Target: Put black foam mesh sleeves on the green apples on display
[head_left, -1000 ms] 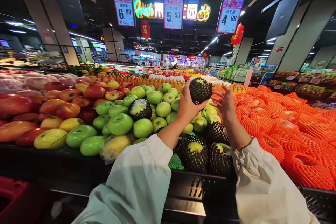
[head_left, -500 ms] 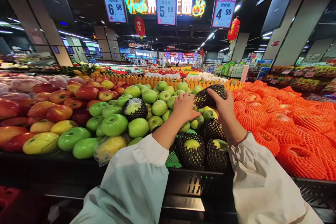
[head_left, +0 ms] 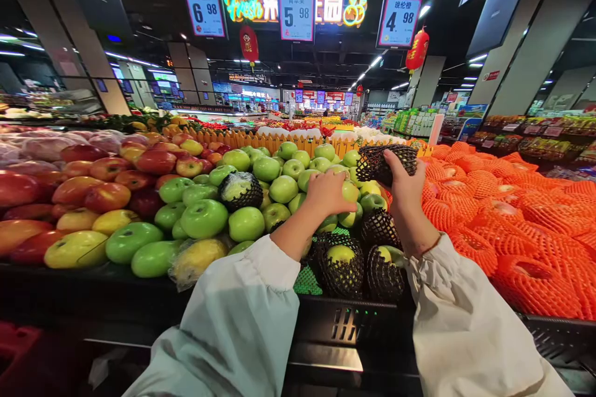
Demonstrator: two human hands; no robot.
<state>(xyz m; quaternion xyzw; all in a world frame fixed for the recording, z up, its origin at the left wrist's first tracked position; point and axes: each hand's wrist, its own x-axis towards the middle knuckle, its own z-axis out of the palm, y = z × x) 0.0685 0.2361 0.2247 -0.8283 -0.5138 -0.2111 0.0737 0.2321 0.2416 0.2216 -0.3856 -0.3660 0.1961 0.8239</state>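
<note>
My right hand is gripping mesh.
I am pinching it between thumb and fingers, apparently to clear the fruit below; my left hand is curving by an apple, whether gripping I cannot tell.

Under a dark ceiling, the neon sign and price screens glow brightly; a metal strip catches glare. Wide-angle stretch tilts the pillars toward the edges; the background looks soft.

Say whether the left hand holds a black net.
No, the right hand grips the black net, while the left hand holds a green apple.
</note>
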